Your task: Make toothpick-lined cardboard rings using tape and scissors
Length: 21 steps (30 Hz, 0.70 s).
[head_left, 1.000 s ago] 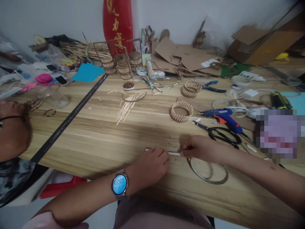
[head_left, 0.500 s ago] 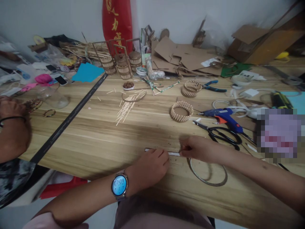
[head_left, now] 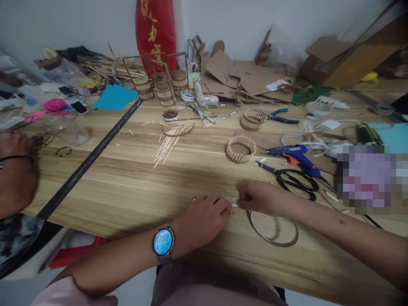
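My left hand lies flat on the table with its fingers over a narrow strip that has a white upper face. A short piece of that strip shows between my hands, and its far left tip peeks out past my left fingers. My right hand is closed in a pinch at the strip's right end; the fingertips are partly hidden. Beneath the right wrist, a thin strip bent into a loop rests on the table. Whether the loop joins the pinched strip I cannot tell.
Black-handled scissors and a blue glue gun lie beyond my right hand. Two stick-walled rings stand near them. Loose thin sticks are scattered further left. Another person's arm rests at the left edge.
My left hand has slid slightly right along the strip, so less of it shows between my hands. The right hand keeps its pinch. The whole view has shifted a little.
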{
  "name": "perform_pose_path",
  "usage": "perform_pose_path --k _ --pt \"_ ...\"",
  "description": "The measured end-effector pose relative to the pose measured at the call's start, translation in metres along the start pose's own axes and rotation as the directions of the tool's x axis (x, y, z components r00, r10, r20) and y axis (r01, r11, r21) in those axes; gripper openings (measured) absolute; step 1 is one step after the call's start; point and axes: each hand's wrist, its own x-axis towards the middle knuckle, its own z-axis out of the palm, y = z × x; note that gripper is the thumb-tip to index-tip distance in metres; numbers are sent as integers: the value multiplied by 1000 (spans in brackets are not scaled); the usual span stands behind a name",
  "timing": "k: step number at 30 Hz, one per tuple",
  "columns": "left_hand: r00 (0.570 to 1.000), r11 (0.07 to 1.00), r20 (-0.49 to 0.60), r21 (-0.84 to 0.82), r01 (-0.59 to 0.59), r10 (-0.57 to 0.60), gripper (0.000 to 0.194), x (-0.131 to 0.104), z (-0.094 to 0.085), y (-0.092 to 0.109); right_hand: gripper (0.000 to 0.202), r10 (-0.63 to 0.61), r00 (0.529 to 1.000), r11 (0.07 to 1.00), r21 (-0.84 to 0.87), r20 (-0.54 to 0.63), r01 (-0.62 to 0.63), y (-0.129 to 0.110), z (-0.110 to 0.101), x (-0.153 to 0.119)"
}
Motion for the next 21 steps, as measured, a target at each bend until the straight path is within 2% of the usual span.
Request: perform_pose_path --k 5,9,11,16,21 --pt "1000 1000 30 -25 8 -8 12 -1 -1 -3 17 -46 999 997 65 3 46 4 -1 -4" --pt "999 999 -36 -48 9 -10 20 11 -9 -8 15 -102 995 988 119 16 100 7 -1 -9" --pt "995 992 -79 -115 56 -66 23 21 -13 -10 17 -107 994 987 122 12 105 5 -1 -12" --pt "994 921 51 -374 111 -100 20 42 -18 -14 17 -91 995 992 82 -47 94 -3 -4 -21" --pt "975 781 142 -583 223 -171 19 48 -17 -15 18 -97 991 995 21 -87 99 -11 -5 -28"
